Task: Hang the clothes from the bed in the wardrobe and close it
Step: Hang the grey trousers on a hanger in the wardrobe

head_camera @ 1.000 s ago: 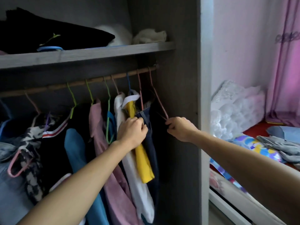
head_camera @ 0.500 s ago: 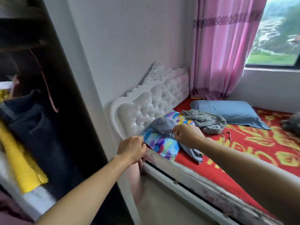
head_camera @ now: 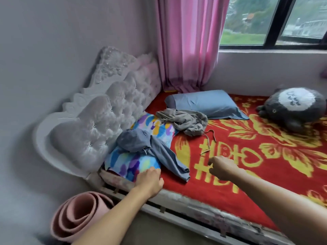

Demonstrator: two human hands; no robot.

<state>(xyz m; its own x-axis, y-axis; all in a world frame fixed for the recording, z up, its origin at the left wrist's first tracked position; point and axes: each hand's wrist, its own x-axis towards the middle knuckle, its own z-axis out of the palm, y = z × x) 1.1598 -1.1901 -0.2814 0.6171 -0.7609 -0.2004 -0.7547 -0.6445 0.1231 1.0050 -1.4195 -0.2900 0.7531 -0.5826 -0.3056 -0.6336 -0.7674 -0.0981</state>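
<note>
A blue-grey garment (head_camera: 152, 149) lies crumpled across a multicoloured pillow (head_camera: 134, 161) at the head of the bed (head_camera: 247, 165). Behind it a grey drawstring garment (head_camera: 185, 121) is heaped on the red and yellow blanket, its cords trailing to the right. My left hand (head_camera: 150, 179) hovers at the pillow's near edge, fingers loosely curled, holding nothing. Over the blanket to the right of the blue-grey garment, my right hand (head_camera: 223, 167) reaches with its fingers loosely bent and empty. The wardrobe is out of view.
A tufted white headboard (head_camera: 99, 121) stands at the left against the wall. A blue pillow (head_camera: 207, 105) and a grey plush toy (head_camera: 293, 110) lie farther back. A rolled pink mat (head_camera: 77, 214) stands on the floor by the bed's corner. Pink curtain (head_camera: 187, 43) hangs beside the window.
My view swung from the wardrobe rail to the bed. Both hands let go of the hangers and clothes and now reach over the bed near the blue-grey garment.
</note>
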